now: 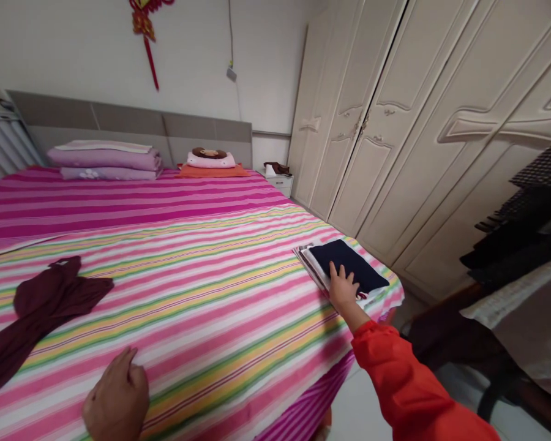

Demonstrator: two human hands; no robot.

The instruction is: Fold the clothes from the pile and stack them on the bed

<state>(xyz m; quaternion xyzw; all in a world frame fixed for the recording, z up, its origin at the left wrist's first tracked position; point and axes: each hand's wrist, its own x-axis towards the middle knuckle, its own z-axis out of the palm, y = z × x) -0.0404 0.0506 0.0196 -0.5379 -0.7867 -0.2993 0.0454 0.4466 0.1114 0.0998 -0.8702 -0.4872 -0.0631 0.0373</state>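
Observation:
My right hand (343, 286) lies with its fingers spread on a folded navy blue garment (349, 263), near the bed's right edge. Beneath that garment is a small stack of folded white and grey clothes (313, 264). My left hand (118, 395) is at the lower left, over the striped sheet, with its fingers curled in and nothing showing in them. Up and left of it, a crumpled maroon garment (46, 300) is spread loosely on the bed, with one long part running out of view at the left edge.
The bed has a striped sheet (202, 294). Folded purple bedding (105, 160) and an orange pillow (213, 173) lie by the headboard (128, 125). Along the right stands a cream wardrobe (395, 122), with dark clothes (528, 214) piled nearer. A nightstand (281, 182) is beyond the bed.

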